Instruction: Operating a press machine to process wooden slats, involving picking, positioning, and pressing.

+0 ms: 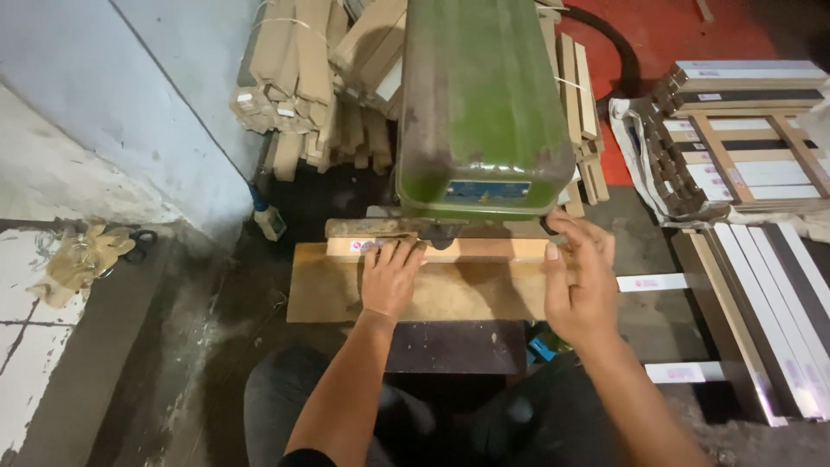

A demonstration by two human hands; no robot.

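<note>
Pressing flat on a pale wooden strip [450,250], the left hand [391,278] has its fingers spread, its grip open and holding nothing. That strip lies across a plywood surface [328,294], right under the nose of the green machine [481,104]. The right hand [577,278] curls its grip around the strip's right end, thumb and fingers closed on it. Bundled slats [294,69] lean behind; stacked mouldings [761,294] lie right.
</note>
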